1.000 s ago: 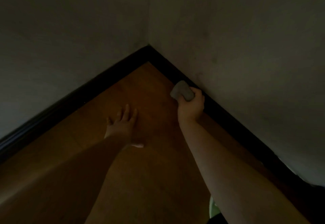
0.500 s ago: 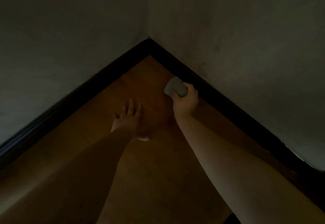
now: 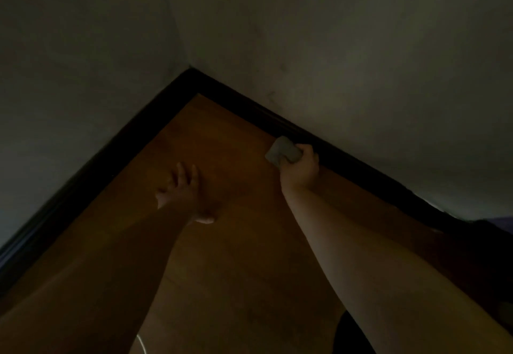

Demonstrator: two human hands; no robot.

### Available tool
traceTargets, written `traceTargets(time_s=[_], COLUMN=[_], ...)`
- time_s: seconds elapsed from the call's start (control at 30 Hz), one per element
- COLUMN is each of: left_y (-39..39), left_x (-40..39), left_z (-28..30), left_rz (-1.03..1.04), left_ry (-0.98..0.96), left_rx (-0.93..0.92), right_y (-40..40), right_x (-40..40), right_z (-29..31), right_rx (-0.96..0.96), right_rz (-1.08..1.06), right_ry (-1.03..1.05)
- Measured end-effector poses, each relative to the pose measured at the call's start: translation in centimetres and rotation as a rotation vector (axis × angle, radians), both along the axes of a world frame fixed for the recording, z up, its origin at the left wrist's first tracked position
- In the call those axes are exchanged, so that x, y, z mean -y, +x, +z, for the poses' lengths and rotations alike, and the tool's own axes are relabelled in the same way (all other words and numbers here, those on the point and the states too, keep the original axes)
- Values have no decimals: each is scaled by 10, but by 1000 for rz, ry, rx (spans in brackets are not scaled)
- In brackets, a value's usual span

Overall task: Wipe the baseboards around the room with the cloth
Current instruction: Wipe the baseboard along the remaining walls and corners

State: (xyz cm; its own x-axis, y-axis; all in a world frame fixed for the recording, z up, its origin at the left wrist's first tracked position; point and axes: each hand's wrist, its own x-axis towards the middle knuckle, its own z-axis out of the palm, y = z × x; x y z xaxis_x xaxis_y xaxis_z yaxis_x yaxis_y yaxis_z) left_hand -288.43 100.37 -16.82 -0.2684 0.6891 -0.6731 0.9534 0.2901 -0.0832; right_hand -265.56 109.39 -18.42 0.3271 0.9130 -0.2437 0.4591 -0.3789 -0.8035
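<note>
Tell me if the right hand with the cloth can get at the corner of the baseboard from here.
Probably yes: the right hand holds the cloth beside the baseboard, with bare floor up to the corner.

Both bare forearms reach up from the bottom of the frame. The left arm comes in from the lower left, and the left hand [image 3: 185, 189] lies flat near the middle of the frame, palm down, fingers straight and slightly spread, pointing toward the top. The right arm runs from the lower right corner up toward the centre right. The right hand [image 3: 301, 166] is curled into a fist, its fingers wrapped round a wad of grey cloth [image 3: 281, 151].
</note>
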Motion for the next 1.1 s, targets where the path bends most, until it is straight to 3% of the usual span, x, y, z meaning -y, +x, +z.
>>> traceTargets(time_s=[0.13,0.27,0.43,0.57,0.7,1.1], left_y=[11,45,106,124,129,131], left_x=[-5,19,45,35,32,28], left_z=[2,-13,-23,-10,-1,-3], left_rz=[-242,-511,-380,-313,-280,-279], left_ry=[81,113,83,15,-25,-25], left_rx=[-22,140,121,130,123,93], right_y=[47,90,92,59,40,136], right_x=[18,37,51,49,37,58], right_z=[1,-1,2,7,11,1], right_rx=[22,98,164,90,19,10], right_rz=[-32,-28,2,107,65,-1], right_ry=[8,9,36,114,86,42])
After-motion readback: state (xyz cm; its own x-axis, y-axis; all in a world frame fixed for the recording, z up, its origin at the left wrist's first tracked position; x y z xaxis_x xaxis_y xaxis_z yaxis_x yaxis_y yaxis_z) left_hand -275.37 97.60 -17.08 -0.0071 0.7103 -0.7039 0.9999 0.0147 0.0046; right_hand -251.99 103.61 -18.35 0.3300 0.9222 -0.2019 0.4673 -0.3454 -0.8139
